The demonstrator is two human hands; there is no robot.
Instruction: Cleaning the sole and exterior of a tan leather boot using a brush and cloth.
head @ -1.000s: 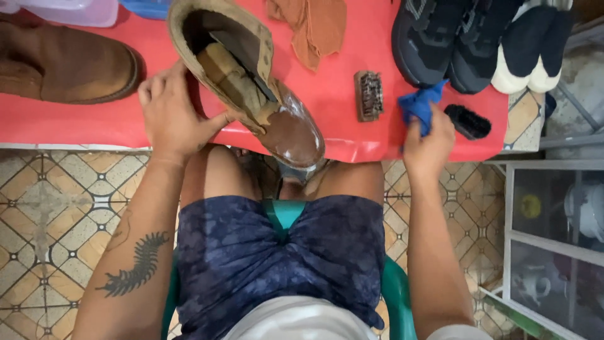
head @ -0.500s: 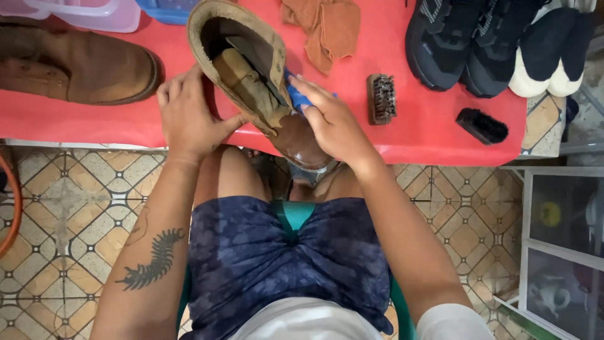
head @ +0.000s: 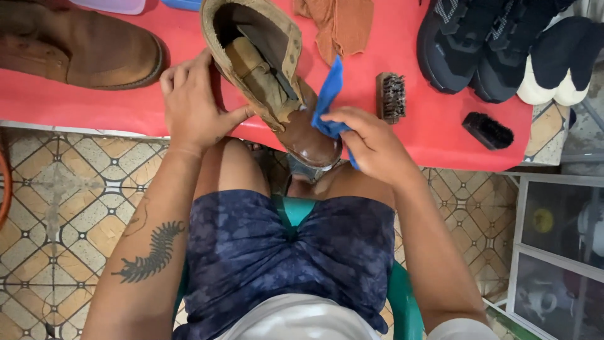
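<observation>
A brown leather boot (head: 277,88) is held tilted at the near edge of the red table (head: 415,135), toe pointing down toward the lap, opening facing up. The left hand (head: 195,104) is closed around the boot's heel and ankle side, thumb pressed against the upper. The right hand (head: 371,141) is closed on a blue cloth (head: 328,101), which is pressed against the toe side of the boot, one corner of it standing up above the fingers. Just beyond the right hand a small bristle brush (head: 391,96) lies on the table, and further right of it a black brush (head: 488,130). Beyond the cloth an orange rag (head: 343,25) is seen. Left of the left hand a second brown boot (head: 75,44) lies on its side. Far right of the grip, dark sneakers (head: 472,47) and black-and-white shoes (head: 560,60) are lined up. No readable labels or packages can be made out; pale plastic containers (head: 113,5) are cut off at the top edge.
</observation>
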